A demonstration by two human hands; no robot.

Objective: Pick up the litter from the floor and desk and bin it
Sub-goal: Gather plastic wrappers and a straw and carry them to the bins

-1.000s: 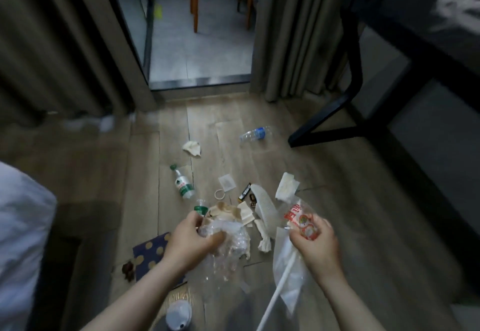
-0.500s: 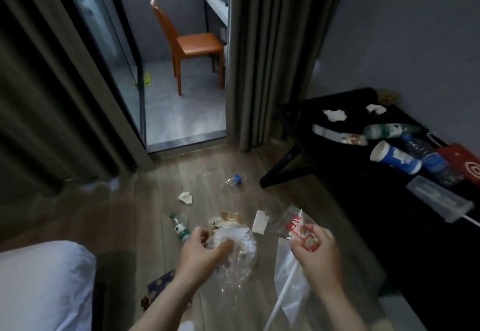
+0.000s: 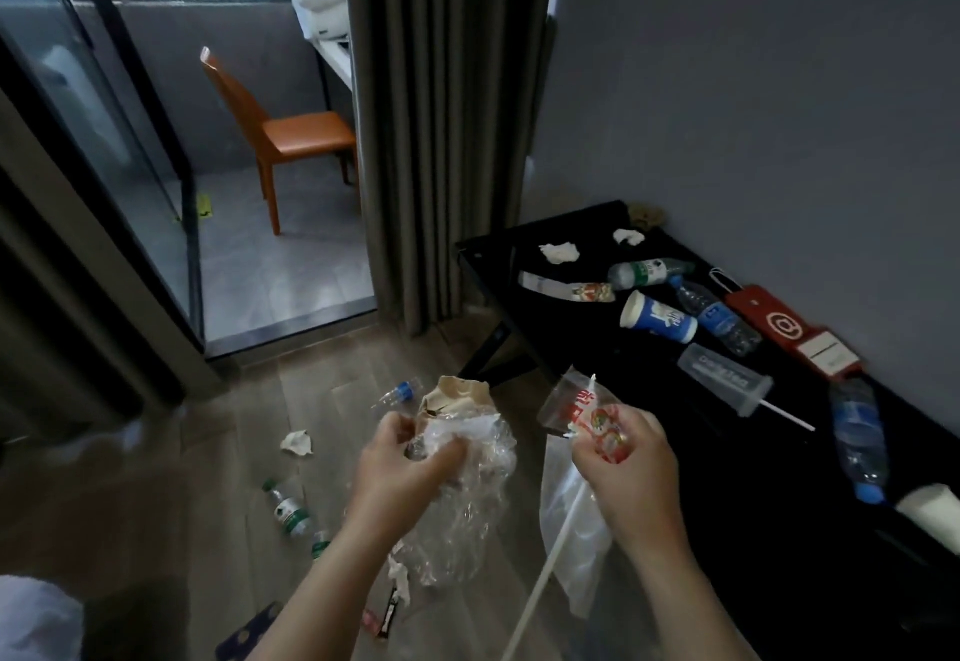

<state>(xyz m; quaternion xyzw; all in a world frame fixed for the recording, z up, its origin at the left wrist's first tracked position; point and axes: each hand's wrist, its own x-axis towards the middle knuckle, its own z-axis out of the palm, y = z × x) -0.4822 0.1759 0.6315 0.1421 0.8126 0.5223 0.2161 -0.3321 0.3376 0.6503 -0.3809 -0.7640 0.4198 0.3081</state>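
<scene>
Here the left hand point(image 3: 410, 463) has its fingers clamped on a crumpled clear plastic bag point(image 3: 467, 504) stuffed with paper scraps, while the right hand point(image 3: 628, 468) pinches a red-printed plastic cup point(image 3: 582, 411) with a white straw point(image 3: 540, 577). Below, small bottles point(image 3: 287, 509) and a tissue point(image 3: 297, 443) lie on the floor point(image 3: 218, 478). Farther right, the black desk point(image 3: 597, 348) carries bottles, a blue cup point(image 3: 657, 317) and tissues.

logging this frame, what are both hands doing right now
Left hand: closed, holding a crumpled clear plastic bundle.
Right hand: closed, holding a clear cup with red print and a clear plastic bag.
</scene>
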